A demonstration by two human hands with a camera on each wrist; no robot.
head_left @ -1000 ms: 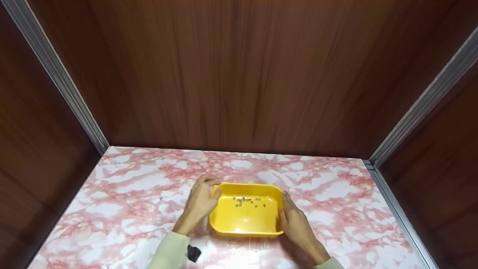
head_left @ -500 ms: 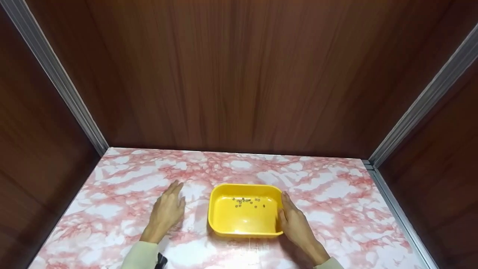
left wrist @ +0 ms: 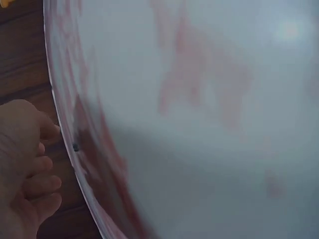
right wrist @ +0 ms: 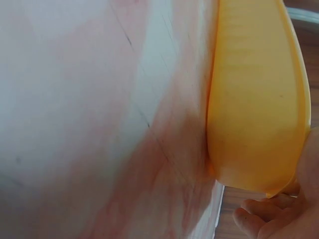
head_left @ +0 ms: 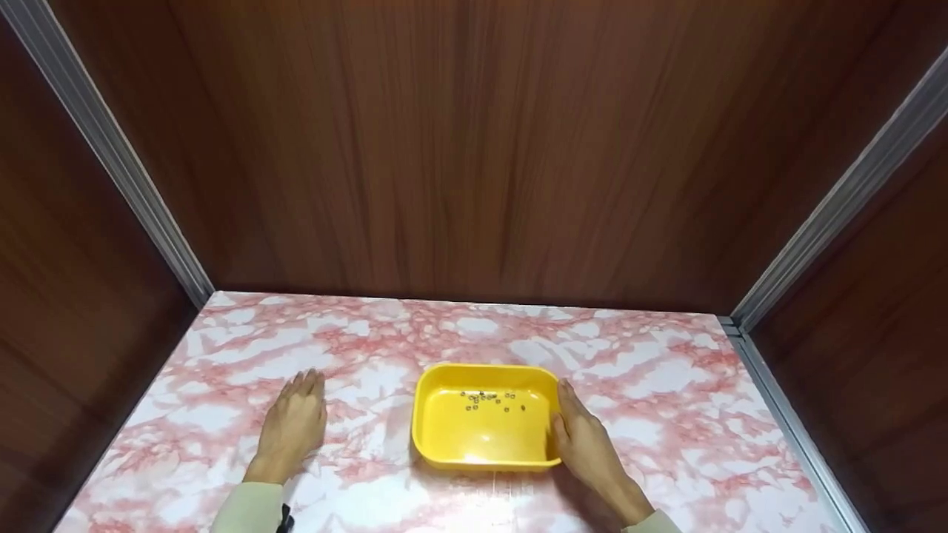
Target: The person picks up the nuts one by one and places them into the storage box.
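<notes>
A yellow plastic tray (head_left: pixel 485 444) rests on the table, also seen as a yellow side wall (right wrist: pixel 259 94) in the right wrist view. Several tiny, dark, ring-like metallic pieces (head_left: pixel 476 400) lie scattered in its far half, too small to name. My right hand (head_left: pixel 589 440) grips the tray's right wall, thumb over the rim inside. To the left, my left hand (head_left: pixel 291 423) is over the table, fingers loosely extended, holding nothing visible. Just beyond its fingers in the left wrist view lies a small dark piece (left wrist: pixel 76 148), which the hand hides in the head view.
Pink-and-white marbled table (head_left: pixel 385 503) spreads beneath everything. Brown wood-grain panels (head_left: pixel 474 148) enclose it at the back and both sides, with grey metal posts at the corners (head_left: pixel 837 192). A black strap (head_left: pixel 285 518) shows beside the left sleeve.
My left hand has let go of the tray's left side and moved left across the table, over the spot where a small loose piece lay. The right hand and tray have hardly moved.
</notes>
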